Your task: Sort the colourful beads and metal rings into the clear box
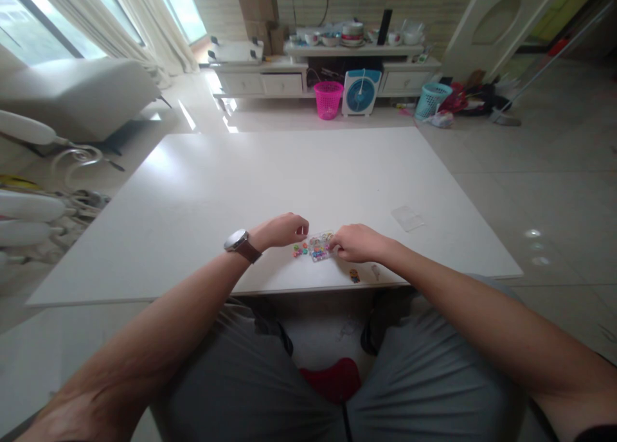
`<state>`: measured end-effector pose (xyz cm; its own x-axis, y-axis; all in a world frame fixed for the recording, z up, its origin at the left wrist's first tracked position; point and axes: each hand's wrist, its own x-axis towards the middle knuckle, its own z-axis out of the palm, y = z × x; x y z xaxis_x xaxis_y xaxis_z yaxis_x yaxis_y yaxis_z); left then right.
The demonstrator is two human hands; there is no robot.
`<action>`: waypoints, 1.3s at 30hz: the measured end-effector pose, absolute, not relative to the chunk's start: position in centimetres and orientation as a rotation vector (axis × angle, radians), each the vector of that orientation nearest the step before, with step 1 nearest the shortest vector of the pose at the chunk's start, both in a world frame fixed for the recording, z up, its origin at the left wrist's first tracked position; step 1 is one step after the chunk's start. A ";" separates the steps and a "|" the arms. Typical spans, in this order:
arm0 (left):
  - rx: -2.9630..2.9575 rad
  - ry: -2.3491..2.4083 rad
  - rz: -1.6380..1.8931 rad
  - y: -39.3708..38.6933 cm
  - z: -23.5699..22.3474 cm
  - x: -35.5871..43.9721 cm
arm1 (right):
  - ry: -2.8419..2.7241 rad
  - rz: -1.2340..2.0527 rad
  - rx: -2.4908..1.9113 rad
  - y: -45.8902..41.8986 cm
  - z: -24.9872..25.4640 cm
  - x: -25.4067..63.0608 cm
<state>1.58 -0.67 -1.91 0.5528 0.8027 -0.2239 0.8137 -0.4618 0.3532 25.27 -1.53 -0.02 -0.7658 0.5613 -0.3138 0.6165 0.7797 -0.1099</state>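
A small clear compartment box (317, 257) of colourful beads sits near the table's front edge, between my hands. My right hand (359, 241) reaches over the right side of the box, fingers bent down and pressed together; whatever is between the fingertips is hidden. Just left of the box, my left hand (289, 229) hovers with its fingers curled towards the thumb, and I cannot make out what is in them. Below it lies a loose cluster of bright beads (299, 250). A small yellow-and-blue figure (355, 276) and a small pale item (376, 272) lie nearer the front edge.
A clear plastic lid (407, 218) lies flat on the white table (270, 166), right of my right hand. Beyond the table stand a pink basket (328, 101), a blue box fan (361, 94) and a low cabinet (284, 83). White chairs (29, 207) are at the left.
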 end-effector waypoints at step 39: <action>2.211 1.314 -0.233 -0.9 -1.6 1.6 | 2.756 -0.422 0.913 -1.4 0.1 25.5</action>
<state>1.60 -0.94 -1.64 0.5067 0.7568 -0.4130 0.8527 -0.3693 0.3694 25.49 -1.40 0.06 -0.7871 0.5484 -0.2823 0.6078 0.7676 -0.2033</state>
